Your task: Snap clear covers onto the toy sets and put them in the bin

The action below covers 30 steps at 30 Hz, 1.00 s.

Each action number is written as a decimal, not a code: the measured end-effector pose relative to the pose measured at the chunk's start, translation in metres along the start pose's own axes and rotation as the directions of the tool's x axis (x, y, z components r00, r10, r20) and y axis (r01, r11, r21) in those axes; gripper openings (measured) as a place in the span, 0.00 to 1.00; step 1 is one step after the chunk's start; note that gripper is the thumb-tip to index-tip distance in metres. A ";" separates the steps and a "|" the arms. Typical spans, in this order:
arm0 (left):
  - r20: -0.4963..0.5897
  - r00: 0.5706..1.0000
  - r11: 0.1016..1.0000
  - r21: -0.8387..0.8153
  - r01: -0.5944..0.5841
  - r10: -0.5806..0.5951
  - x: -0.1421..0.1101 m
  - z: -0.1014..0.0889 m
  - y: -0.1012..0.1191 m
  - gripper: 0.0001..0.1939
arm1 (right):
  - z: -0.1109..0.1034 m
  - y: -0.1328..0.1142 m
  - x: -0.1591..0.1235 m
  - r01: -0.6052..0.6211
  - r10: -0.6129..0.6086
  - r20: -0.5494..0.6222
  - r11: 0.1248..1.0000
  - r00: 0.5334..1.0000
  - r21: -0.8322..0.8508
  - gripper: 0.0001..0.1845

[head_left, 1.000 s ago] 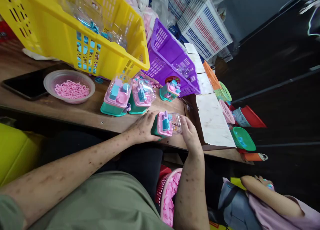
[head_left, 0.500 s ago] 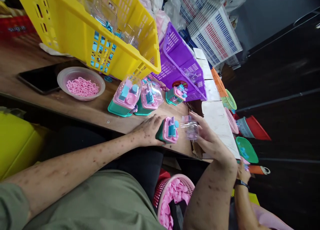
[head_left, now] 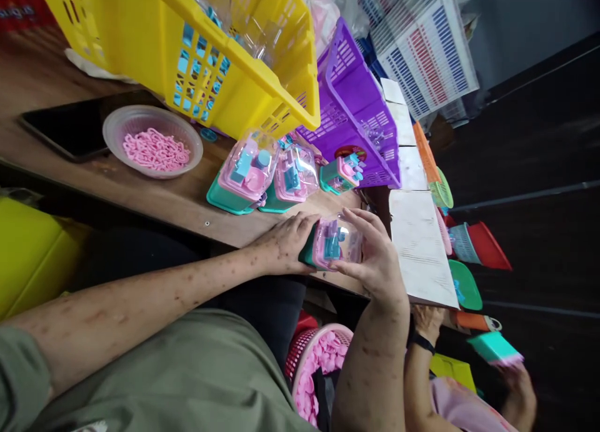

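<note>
My left hand (head_left: 288, 243) is wrapped around the green base of a small toy box (head_left: 307, 247), which lies tipped toward the right at the table's edge. Pink and blue pieces sit on its pink top. My right hand (head_left: 372, 251) grips a clear plastic cover (head_left: 350, 239) between thumb and fingers, and the cover now sits over those pieces, against the pink rim. Whether it is fully seated I cannot tell. Just behind stand two covered toy boxes (head_left: 244, 172) (head_left: 293, 179) and, farther right, an uncovered toy box (head_left: 342, 172).
A bowl of pink chains (head_left: 152, 122) and a dark phone (head_left: 65, 129) lie at the left. A yellow crate (head_left: 140, 50) and a purple crate (head_left: 349, 107) stand behind. Below is a pink basket (head_left: 300, 351) of pink pieces. At right, a co-worker's hand holds a teal-and-pink box (head_left: 495, 347).
My right hand has moved left, bringing the clear cover from beside the toy box onto its top. My left hand keeps its hold. The co-worker's arms have shifted, and a teal-and-pink box has appeared there.
</note>
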<state>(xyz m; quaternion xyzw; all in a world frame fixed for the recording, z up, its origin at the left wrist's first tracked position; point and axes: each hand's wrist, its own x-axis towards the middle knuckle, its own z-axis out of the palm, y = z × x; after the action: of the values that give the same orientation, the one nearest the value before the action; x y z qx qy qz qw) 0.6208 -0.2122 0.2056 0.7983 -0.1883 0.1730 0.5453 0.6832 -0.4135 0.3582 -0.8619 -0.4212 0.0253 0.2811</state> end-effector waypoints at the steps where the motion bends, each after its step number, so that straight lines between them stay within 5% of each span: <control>1: 0.002 1.000 1.000 -0.004 0.003 -0.003 0.000 0.000 0.000 0.61 | -0.005 -0.001 0.002 0.021 -0.020 0.035 0.999 0.999 -0.043 0.51; 7: 0.041 0.999 1.000 -0.023 0.010 -0.009 0.001 -0.003 0.001 0.59 | -0.014 -0.003 0.012 0.023 -0.019 0.069 0.998 0.997 -0.053 0.56; 14: 0.088 0.994 0.998 0.025 0.064 -0.066 0.002 -0.008 0.007 0.60 | -0.020 -0.008 0.010 0.013 0.003 0.155 0.995 0.988 -0.101 0.50; 30: 0.097 0.994 0.997 0.062 0.036 -0.042 0.000 -0.006 0.006 0.62 | -0.016 -0.034 0.007 0.125 -0.089 0.121 0.935 0.989 -0.333 0.46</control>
<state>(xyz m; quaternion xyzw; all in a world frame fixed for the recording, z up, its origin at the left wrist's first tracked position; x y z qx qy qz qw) 0.6172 -0.2089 0.2128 0.8255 -0.1942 0.1284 0.5142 0.6675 -0.3991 0.3899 -0.8708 -0.4795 -0.0183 0.1067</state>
